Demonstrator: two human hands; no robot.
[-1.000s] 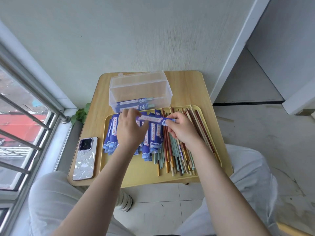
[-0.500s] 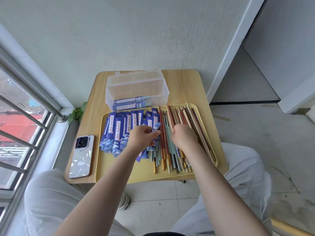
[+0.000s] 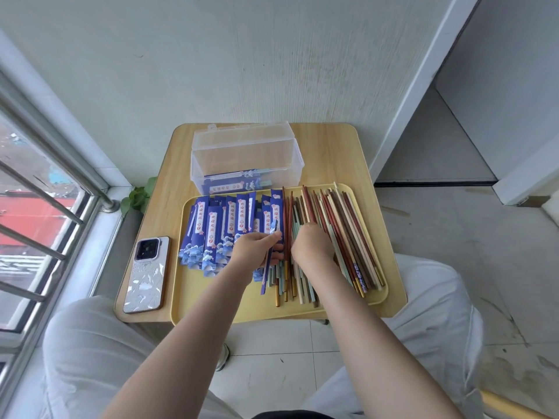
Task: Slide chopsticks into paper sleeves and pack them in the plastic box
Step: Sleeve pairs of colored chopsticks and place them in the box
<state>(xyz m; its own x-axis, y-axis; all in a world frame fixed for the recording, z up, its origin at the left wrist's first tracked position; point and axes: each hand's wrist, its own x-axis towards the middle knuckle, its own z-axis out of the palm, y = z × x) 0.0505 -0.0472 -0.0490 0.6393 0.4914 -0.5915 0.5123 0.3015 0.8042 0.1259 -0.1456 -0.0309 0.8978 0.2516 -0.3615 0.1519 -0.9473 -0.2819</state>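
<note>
Now left hand (image 3: 257, 247) lower — sleeve (image 3: 270, 258) apparently upright.

A smartphone (image 3: 147, 275) in a pale patterned case lies camera-up on the left edge of the small wooden table (image 3: 329, 152). A green leafy plant (image 3: 139, 197) sits beside the metal window bars (image 3: 39, 189). White tiles (image 3: 272, 373) cover the floor.

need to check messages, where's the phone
In the head view the phone lies on the table's near-left corner, just left of the yellow tray.
</note>
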